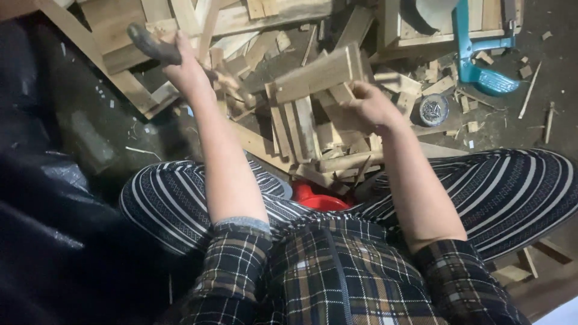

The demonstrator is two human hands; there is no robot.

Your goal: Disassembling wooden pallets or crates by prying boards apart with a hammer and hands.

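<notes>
A seated person works over a heap of scrap wood (301, 132) spread across a dark, dusty floor (108, 138), seen from above. The right hand (370, 105), at centre right of the frame, closes its fingers around a small assembly of pale wooden slats (316, 75), holding it tilted above the pile; a flat crosspiece runs along its top and narrower strips hang below. The left hand (186, 69), raised at upper left, is wrapped around a dark, blurred handle (153, 45) that juts toward the upper left corner; what tool it belongs to cannot be told.

Offcuts, sticks and chips litter the ground on every side. A long plank (90, 54) runs diagonally along the upper left, edging a stack of boards at the top of the frame. At upper right stands a wooden box frame (421, 36), with a teal-handled tool (475, 54) lying against it and a small round tin (433, 109) just below, on the floor among splinters. Black plastic sheeting (42, 210) fills the left edge of the frame.

The person's knees, in black-and-white striped trousers (518, 192), spread across the lower half of the frame, and a red object (316, 197) shows between them, just under the pile. Plaid sleeves (235, 271), rolled above the forearms, fill the bottom centre. The light is dim and the floor bears pale flecks of sawdust.
</notes>
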